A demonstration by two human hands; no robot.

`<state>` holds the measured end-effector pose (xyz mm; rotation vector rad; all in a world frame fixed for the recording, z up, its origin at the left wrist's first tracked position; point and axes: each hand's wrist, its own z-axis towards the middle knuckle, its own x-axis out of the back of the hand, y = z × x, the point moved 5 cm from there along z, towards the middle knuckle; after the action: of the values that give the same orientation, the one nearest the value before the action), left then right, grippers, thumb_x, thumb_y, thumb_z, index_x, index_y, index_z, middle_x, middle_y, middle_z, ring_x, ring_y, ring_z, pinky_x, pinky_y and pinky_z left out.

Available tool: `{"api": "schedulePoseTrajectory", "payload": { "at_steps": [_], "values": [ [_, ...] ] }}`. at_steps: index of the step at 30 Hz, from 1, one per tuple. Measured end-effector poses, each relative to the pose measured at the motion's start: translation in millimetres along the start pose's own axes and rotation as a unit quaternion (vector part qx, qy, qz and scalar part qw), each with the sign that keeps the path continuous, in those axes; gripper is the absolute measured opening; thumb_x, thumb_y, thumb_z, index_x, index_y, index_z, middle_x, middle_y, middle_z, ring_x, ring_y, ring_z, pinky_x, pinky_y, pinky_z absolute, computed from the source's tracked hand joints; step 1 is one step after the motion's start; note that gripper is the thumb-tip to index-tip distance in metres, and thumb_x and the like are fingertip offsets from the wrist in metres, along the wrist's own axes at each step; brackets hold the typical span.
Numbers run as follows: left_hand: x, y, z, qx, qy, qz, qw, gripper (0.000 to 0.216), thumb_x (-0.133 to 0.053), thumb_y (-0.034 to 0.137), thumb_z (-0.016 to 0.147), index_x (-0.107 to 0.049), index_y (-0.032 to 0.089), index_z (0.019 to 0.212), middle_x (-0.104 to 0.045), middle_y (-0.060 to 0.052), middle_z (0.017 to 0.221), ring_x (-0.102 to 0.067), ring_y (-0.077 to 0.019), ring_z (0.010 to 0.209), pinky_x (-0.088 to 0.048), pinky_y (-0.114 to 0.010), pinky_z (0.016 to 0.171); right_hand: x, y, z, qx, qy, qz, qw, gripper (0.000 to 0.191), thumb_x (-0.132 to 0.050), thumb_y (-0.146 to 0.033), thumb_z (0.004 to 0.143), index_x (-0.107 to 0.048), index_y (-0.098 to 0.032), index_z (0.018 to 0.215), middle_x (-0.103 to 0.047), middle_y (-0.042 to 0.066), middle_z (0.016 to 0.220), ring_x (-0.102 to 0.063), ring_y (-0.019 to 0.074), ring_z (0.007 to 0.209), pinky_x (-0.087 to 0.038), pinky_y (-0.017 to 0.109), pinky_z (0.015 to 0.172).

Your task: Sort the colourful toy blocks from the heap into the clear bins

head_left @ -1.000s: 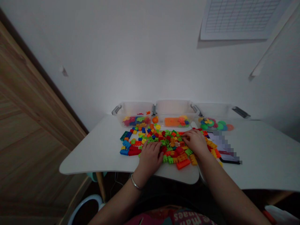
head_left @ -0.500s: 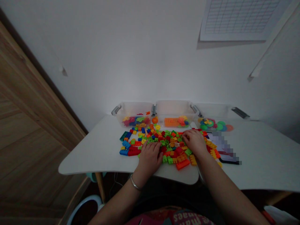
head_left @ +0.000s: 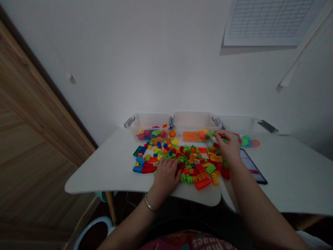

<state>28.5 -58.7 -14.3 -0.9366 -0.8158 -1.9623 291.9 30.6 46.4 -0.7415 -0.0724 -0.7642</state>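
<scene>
The bricks [head_left: 192, 161] lie in a loose heap on the table [head_left: 109, 166], too many to count. The left hand [head_left: 168, 172] rests flat and open on them. The right hand [head_left: 229, 144] reaches at the middle bin [head_left: 192, 118], one of three; whether it pinches a piece I cannot tell. Dropping goes best one brick at a time, well past the rim. One phone [head_left: 252, 166] lies beside.

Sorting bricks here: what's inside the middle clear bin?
The middle bin holds an orange plate and some mixed-colour bricks; the right hand covers its right corner.
</scene>
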Motion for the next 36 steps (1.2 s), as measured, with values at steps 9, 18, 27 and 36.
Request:
{"api": "schedulePoseTrajectory", "payload": {
  "at_steps": [9, 18, 27, 36],
  "values": [
    [0.8, -1.7, -1.7, 0.0, 0.006, -0.001, 1.0, 0.035, -0.055, 0.026, 0.086, -0.06, 0.017, 0.12, -0.069, -0.01, 0.114, -0.062, -0.0268, 0.108, -0.036, -0.053, 0.109, -12.7, -5.2, 39.2, 0.069, 0.029, -0.091, 0.993, 0.02, -0.055, -0.034, 0.083, -0.069, -0.021, 0.076, -0.074, 0.006, 0.089, -0.064, 0.022, 0.087, -0.046, 0.041, 0.086],
    [-1.1, -1.8, -1.1, 0.004, -0.002, -0.001, 1.0, 0.036, -0.055, 0.027, 0.087, -0.06, 0.017, 0.121, -0.069, -0.009, 0.116, -0.061, -0.0269, 0.109, -0.036, -0.053, 0.109, -24.0, 9.5, 35.9, 0.054, -0.003, -0.217, 0.975, 0.029, -0.047, -0.032, 0.086, -0.072, -0.018, 0.082, -0.075, 0.01, 0.091, -0.063, 0.0255, 0.089, -0.041, 0.043, 0.091],
    [0.3, -1.1, -0.9, 0.005, 0.003, -0.007, 1.0, 0.035, -0.055, 0.026, 0.087, -0.06, 0.017, 0.12, -0.069, -0.009, 0.116, -0.061, -0.0271, 0.109, -0.037, -0.054, 0.109, -26.5, 11.0, 31.6, 0.052, -0.039, -0.235, 0.97, 0.033, -0.042, -0.031, 0.089, -0.073, -0.018, 0.092, -0.074, 0.01, 0.095, -0.058, 0.0256, 0.096, -0.038, 0.043, 0.093],
    [1.5, -0.7, -0.4, 0.0, 0.0, -0.003, 1.0, 0.035, -0.055, 0.026, 0.087, -0.06, 0.017, 0.12, -0.069, -0.009, 0.116, -0.061, -0.0267, 0.109, -0.035, -0.053, 0.11, -24.1, 5.6, 24.9, 0.094, -0.033, -0.191, 0.976, 0.032, -0.044, -0.032, 0.09, -0.07, -0.018, 0.1, -0.073, 0.011, 0.103, -0.059, 0.0253, 0.103, -0.038, 0.045, 0.098]
  ]
}}
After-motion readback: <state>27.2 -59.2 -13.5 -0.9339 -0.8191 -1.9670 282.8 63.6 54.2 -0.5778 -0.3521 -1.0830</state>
